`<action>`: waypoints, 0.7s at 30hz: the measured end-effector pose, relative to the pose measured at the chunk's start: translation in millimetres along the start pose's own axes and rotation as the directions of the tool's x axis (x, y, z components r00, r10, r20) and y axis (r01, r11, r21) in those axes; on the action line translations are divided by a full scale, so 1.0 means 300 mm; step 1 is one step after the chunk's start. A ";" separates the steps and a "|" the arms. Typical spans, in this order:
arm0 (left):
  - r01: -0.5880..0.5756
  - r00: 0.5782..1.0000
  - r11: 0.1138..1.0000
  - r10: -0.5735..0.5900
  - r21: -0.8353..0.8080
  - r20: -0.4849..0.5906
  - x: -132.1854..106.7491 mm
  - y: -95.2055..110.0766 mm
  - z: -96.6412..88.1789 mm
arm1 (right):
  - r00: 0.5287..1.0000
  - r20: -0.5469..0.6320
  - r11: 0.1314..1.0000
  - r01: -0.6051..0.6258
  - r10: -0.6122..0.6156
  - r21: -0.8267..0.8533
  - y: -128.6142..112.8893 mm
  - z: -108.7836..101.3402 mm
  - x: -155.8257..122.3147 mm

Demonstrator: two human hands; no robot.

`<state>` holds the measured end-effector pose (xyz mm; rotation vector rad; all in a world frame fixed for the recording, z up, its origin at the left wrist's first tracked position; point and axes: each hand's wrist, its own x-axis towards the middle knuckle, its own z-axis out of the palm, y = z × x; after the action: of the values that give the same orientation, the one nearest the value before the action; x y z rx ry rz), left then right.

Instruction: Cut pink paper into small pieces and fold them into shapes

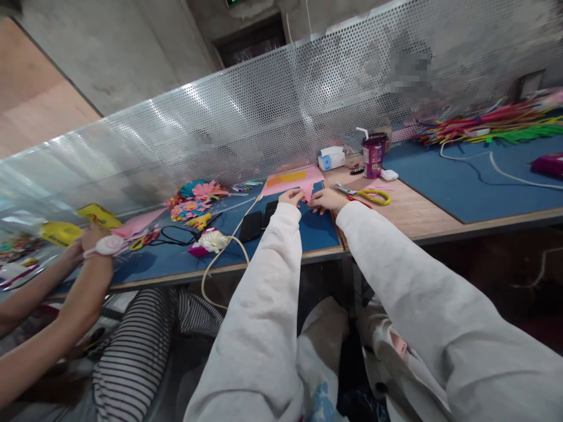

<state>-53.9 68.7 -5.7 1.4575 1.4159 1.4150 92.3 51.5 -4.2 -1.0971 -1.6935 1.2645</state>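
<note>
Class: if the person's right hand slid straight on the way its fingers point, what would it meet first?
The right hand points leftward; it would probably first meet the small pink paper piece, with the left hand just beyond. Depth is unclear.

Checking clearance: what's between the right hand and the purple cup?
Head view: yellow-handled scissors lie on the wooden tabletop between the right hand and the purple cup, blades toward the hand.

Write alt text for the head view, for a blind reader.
The left hand and right hand, in white sleeves, touch a small pink paper piece on a blue mat. Yellow-handled scissors lie right of them, a dark phone left; another person's arms reach in far left.
</note>
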 end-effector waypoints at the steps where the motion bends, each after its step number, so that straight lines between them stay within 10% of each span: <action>1: -0.005 1.000 1.000 0.005 -0.001 0.002 0.000 0.000 0.000 | 1.000 -0.003 1.000 -0.006 0.006 0.015 -0.002 0.001 -0.002; 21: -0.033 0.999 0.999 0.033 -0.003 0.019 -0.014 0.007 -0.008 | 0.986 -0.131 0.983 0.119 -0.101 0.139 0.033 -0.009 0.044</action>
<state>-54.9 63.8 -4.4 1.4953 1.3839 1.4191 92.0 66.2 -12.2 -0.9613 -1.5230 1.2056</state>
